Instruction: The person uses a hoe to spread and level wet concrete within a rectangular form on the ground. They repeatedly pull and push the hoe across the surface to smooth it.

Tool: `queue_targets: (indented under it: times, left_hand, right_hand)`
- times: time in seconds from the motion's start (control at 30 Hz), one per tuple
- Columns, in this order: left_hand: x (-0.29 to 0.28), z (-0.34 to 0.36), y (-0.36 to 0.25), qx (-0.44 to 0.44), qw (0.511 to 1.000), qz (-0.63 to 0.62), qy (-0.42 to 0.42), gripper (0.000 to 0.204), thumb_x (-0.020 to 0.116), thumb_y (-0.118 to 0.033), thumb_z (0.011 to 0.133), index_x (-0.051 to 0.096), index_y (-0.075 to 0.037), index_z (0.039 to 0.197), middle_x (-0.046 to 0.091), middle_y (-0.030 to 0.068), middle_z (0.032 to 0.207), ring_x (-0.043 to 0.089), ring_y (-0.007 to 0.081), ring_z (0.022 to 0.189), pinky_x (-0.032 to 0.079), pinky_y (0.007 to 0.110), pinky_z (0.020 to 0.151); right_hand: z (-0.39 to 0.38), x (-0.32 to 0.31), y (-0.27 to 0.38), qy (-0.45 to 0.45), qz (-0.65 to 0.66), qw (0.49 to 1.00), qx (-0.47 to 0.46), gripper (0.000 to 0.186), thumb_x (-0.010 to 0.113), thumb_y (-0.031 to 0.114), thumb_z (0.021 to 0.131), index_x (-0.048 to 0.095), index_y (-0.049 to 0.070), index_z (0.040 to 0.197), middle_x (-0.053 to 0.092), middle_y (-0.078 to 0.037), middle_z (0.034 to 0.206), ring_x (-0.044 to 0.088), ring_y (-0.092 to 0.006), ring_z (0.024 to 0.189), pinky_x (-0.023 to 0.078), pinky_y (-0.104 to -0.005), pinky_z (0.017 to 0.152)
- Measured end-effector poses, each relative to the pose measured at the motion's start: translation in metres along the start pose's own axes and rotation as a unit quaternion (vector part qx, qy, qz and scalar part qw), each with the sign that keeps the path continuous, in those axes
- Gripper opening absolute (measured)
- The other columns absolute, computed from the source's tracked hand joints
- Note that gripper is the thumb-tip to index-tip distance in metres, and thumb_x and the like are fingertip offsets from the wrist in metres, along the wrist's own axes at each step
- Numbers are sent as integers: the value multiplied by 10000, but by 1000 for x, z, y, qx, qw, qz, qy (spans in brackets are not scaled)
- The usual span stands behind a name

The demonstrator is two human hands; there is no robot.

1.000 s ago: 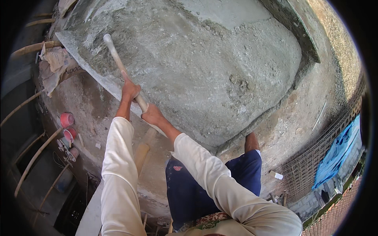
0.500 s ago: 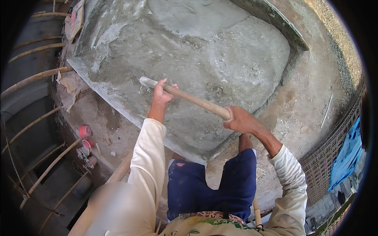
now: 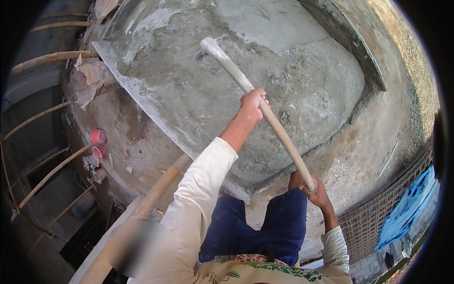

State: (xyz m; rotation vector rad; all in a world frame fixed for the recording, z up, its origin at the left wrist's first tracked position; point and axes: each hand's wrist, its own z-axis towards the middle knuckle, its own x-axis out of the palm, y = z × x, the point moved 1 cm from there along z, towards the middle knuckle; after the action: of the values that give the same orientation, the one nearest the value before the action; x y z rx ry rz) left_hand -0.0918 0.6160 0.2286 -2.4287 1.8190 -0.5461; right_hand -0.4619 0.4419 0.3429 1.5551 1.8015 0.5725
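My left hand (image 3: 253, 103) is closed around the middle of a long pale wooden handle (image 3: 281, 135), and my right hand (image 3: 317, 193) grips its lower end beside my dark blue shorts. The handle slants up and forward over grey cement mix (image 3: 298, 80), its whitened far end over a partly visible, blurred tool head (image 3: 208, 61) in the mix. A low-edged mixing board (image 3: 124, 84) surrounds the mix, with a smoother wet patch at the top.
Bamboo poles (image 3: 47, 175) cross a dark drop on the left, beside red buckets (image 3: 98, 137) and torn sacks (image 3: 87, 75). A thick pole (image 3: 172, 173) lies at lower left. Wire mesh (image 3: 359, 220), a blue tarp (image 3: 404, 208) and gravel (image 3: 421, 111) are on the right.
The handle swung across and now extends farther forward into the mix. My right hand moved right and down to the handle's end; my left hand moved right along with the handle.
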Motion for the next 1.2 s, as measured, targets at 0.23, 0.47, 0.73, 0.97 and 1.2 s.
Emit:
queue_targets:
  times: [0.23,0.47,0.73,0.97,1.2]
  left_hand:
    - [-148,0,-284,594,565,506,-269,962,694,-96,882,97,194,1578,630,374,1268,724,394,1098,538,468,1030]
    - [-216,70,-314,266,698,621,-238,1152,691,-143,872,-142,67,1640,689,347,1212,775,397,912,665,489,727]
    - [-258,36,-190,149,722,642,-211,1297,725,-156,856,-326,-15,1602,682,347,1237,775,403,893,659,455,586]
    - [-162,-39,-46,80,894,437,-65,1088,796,-194,882,5,6,1600,642,240,1178,722,322,884,635,497,640]
    - [-80,46,-8,70,998,-6,-7,386,776,-204,944,492,-85,1176,608,124,1001,636,285,892,596,531,858]
  right_hand:
    - [303,281,230,-15,5,984,-179,405,819,257,898,600,40,1160,728,-260,1046,698,-490,1008,530,-566,844]
    - [461,389,281,47,-13,990,-135,464,719,138,834,636,25,1276,732,-260,1233,688,-444,1200,548,-537,989]
    - [342,391,190,79,37,994,-66,445,685,94,809,612,5,1238,724,-295,1180,676,-482,1179,529,-547,970]
    - [185,217,130,63,-38,997,32,367,686,115,825,655,3,1173,731,-282,1072,705,-473,1083,534,-517,917]
    - [95,-62,107,107,-95,990,1,339,763,147,817,615,8,1088,703,-265,940,707,-460,926,526,-510,812]
